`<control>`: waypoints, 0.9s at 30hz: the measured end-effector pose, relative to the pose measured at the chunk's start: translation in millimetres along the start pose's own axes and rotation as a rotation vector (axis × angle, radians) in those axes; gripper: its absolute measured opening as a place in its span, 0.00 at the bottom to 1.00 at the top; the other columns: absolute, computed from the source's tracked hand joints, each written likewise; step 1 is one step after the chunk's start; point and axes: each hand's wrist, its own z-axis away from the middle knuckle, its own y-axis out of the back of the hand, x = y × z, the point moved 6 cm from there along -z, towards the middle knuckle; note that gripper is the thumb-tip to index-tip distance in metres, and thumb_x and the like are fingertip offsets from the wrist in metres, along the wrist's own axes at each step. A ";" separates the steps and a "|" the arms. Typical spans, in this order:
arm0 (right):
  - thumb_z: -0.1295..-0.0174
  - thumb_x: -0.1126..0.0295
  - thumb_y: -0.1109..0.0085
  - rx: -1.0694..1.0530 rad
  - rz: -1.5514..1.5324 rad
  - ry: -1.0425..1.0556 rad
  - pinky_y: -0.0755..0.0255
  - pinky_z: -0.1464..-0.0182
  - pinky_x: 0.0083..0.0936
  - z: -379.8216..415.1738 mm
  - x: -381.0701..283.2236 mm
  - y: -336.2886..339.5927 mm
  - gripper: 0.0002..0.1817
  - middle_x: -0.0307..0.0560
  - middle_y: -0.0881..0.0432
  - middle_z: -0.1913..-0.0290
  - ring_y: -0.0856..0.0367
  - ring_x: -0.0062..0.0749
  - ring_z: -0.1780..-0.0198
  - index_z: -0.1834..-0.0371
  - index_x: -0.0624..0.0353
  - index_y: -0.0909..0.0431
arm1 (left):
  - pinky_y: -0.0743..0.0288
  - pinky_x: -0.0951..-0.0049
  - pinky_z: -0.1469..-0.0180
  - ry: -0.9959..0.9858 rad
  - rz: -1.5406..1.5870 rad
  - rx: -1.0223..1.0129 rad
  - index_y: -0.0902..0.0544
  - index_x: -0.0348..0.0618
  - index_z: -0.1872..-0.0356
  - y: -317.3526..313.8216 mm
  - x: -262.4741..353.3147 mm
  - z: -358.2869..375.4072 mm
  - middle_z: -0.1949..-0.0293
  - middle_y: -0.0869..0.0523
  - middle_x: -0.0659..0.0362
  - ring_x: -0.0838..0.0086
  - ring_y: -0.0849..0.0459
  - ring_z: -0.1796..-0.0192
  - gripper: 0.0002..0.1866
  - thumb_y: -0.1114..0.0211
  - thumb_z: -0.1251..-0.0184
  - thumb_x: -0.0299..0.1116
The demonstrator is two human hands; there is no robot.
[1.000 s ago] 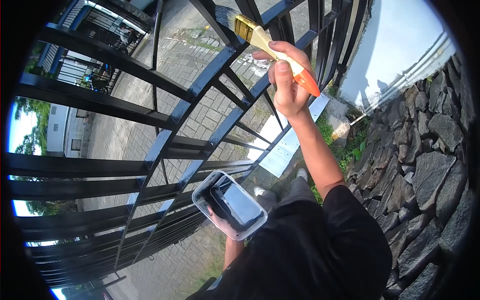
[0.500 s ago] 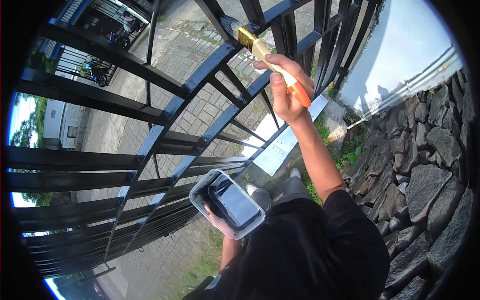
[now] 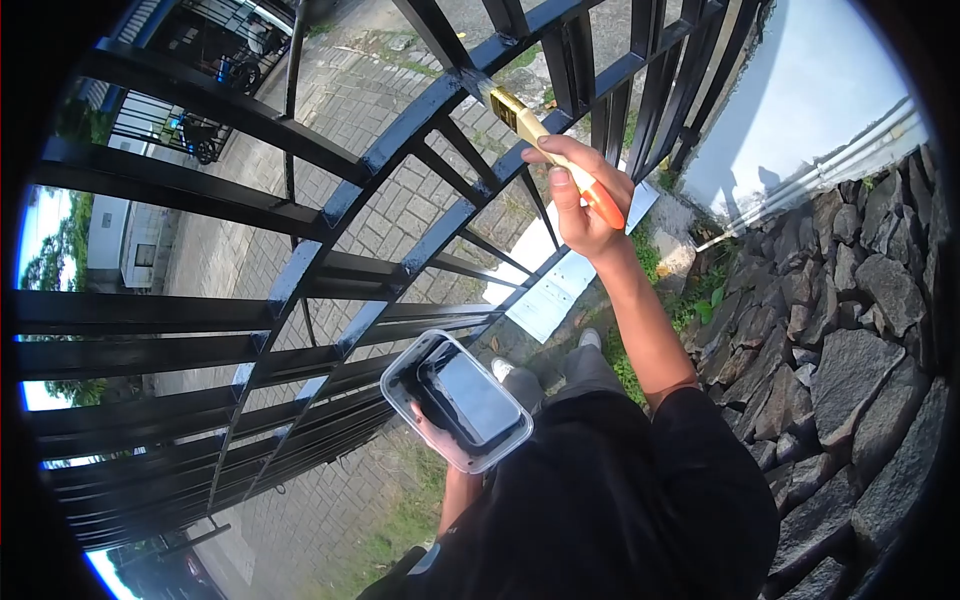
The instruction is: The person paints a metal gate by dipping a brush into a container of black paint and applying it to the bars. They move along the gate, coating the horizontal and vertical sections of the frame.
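Observation:
My right hand (image 3: 590, 205) is closed round the handle of a paintbrush (image 3: 545, 140), pale with an orange end and a gold ferrule. Its dark bristles touch a rail of the black metal fence (image 3: 432, 108), close to where an upright bar joins it. Lower down, my left hand (image 3: 437, 432) supports a clear plastic container (image 3: 388, 385) from beneath, its fingers showing through the wall. Dark, glossy paint (image 3: 450, 425) lies in the container, reflecting the sky. The fence rail looks wet and shiny in places.
White sheets (image 3: 550, 300) lie on the ground below the fence, near my shoes (image 3: 502, 369). To the right stand a white wall (image 3: 800, 110) and a rough stone wall (image 3: 860, 370). Paving (image 3: 390, 240) and parked motorbikes (image 3: 200, 140) show beyond the bars.
My right hand and the paintbrush have shifted slightly down and right, the bristles moving along the joint onto the rail. My left hand and the container stay almost where they were.

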 end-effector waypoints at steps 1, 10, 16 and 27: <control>0.32 0.70 0.53 0.011 -0.024 -0.004 0.26 0.70 0.19 0.1 -1.1 1.7 0.13 0.54 0.14 0.66 0.19 0.23 0.74 0.51 0.66 0.25 | 0.24 0.64 0.46 0.012 0.001 0.020 0.29 0.42 0.40 0.1 1.0 -0.1 0.46 0.22 0.55 0.64 0.20 0.49 0.32 0.52 0.31 0.59; 0.35 0.70 0.45 0.135 -0.070 0.239 0.22 0.67 0.21 -45.0 -28.7 -3.3 0.11 0.51 0.14 0.66 0.13 0.33 0.67 0.52 0.63 0.23 | 0.25 0.63 0.46 -0.021 -0.012 -0.081 0.28 0.42 0.40 -17.6 16.0 0.7 0.46 0.21 0.55 0.63 0.20 0.49 0.32 0.51 0.31 0.59; 0.37 0.73 0.44 0.074 0.028 0.212 0.21 0.68 0.23 -32.4 -20.6 -2.7 0.10 0.49 0.14 0.67 0.14 0.35 0.68 0.55 0.62 0.22 | 0.25 0.61 0.45 -0.057 0.008 0.007 0.28 0.42 0.40 -0.3 18.0 -5.9 0.46 0.20 0.55 0.61 0.20 0.49 0.33 0.50 0.32 0.60; 0.35 0.71 0.47 0.048 0.058 0.182 0.23 0.67 0.22 -34.5 -19.6 3.1 0.10 0.50 0.14 0.66 0.14 0.34 0.68 0.55 0.63 0.23 | 0.27 0.62 0.43 -0.089 -0.019 0.025 0.28 0.43 0.39 6.8 12.3 -5.7 0.45 0.21 0.55 0.61 0.21 0.47 0.32 0.52 0.31 0.59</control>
